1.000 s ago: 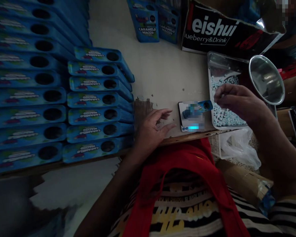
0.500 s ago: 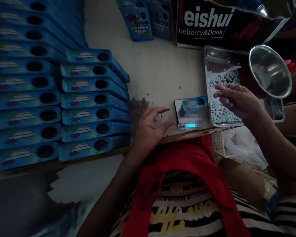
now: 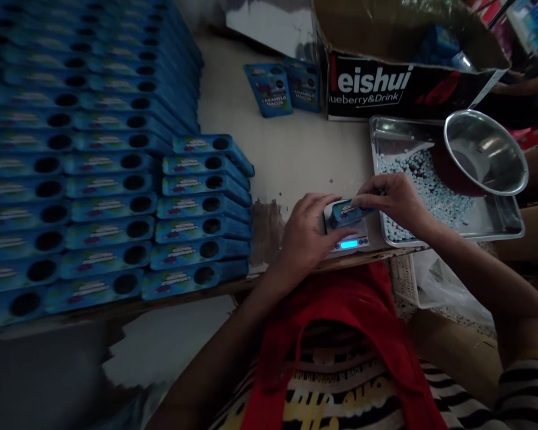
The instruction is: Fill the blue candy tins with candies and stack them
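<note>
1. Hiding one end of blue Caramelo box (image 3: 342, 214) behind narrowly pinched right hand (image 3: 398, 197); cannot tell whether gripping.
2. Curving half-open left hand (image 3: 307, 230) around other end, contact unclear.
3. Between hands, atop digital scale (image 3: 359, 230).

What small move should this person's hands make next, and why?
Perhaps lift the small blue box off the scale: the right hand has its fingertips at the box's right end, and the left hand curves around the opposite side, apparently ready to steady it.
</note>
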Motion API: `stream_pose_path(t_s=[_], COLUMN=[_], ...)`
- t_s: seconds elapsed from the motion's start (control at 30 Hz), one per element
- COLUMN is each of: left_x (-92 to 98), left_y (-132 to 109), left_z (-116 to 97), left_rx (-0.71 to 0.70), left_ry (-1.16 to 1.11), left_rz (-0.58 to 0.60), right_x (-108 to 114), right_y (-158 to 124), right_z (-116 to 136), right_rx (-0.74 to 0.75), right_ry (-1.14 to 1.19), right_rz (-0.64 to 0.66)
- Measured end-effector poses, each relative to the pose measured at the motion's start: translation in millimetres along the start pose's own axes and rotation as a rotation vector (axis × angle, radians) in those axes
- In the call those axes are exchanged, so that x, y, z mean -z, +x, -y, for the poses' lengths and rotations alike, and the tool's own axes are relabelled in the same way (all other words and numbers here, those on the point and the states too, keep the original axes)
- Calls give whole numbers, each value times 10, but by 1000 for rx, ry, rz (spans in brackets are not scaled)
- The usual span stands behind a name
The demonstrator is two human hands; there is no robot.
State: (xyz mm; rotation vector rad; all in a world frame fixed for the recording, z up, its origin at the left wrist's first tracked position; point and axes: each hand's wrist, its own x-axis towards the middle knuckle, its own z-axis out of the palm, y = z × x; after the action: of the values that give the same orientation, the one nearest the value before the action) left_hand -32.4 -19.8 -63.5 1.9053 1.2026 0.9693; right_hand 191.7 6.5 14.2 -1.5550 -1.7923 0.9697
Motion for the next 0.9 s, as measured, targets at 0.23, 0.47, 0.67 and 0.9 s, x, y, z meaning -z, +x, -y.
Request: stream_pose_path(t_s=[0.23,0.47,0.67,0.9], left_x=[63,1462,2104,2120], left_y=[479,1317,1717,1373], left_z=[-414,-119,790,1119], left_rx=[-70,-9,182,21], left_ry=[265,532,453,472], left_rz=[300,96,157,401], right_x=[234,154,-322,-722], right_y=[63,644,1679,2647], right_z=[-124,-306,33,281], right_rx=[-193,-237,34,47], right_ry=[439,593,149,-717], right_rz=[-157,63,-79,-26])
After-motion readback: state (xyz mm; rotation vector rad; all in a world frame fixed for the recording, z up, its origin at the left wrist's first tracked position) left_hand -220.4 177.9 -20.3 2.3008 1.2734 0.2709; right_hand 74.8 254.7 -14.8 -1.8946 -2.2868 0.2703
